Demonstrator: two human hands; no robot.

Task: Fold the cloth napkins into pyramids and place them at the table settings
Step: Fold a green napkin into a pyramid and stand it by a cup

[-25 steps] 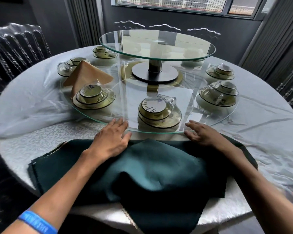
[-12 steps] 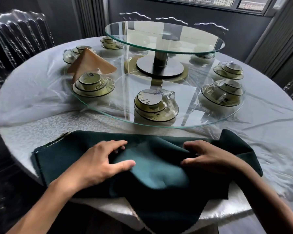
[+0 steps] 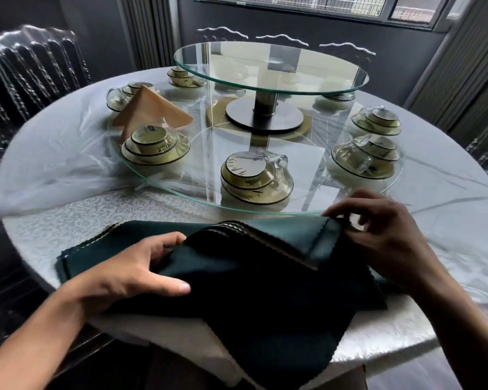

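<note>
A stack of dark green cloth napkins with zigzag edges lies at the near edge of the round table, partly hanging over it. My left hand grips a fold of the top napkin between thumb and fingers. My right hand pinches the napkin's far right corner and lifts it off the stack. An orange napkin folded into a pyramid stands at the far left behind a wrapped dish set.
A two-tier glass turntable fills the table's middle. Several plastic-wrapped bowl and cup sets ring it, one just beyond the napkins. Thin plastic film covers the white tablecloth. Clear chairs stand around.
Both hands drew back from the turntable's rim onto the napkins and took hold of the top one. My right hand has raised its far corner, showing the stacked edges beneath.
</note>
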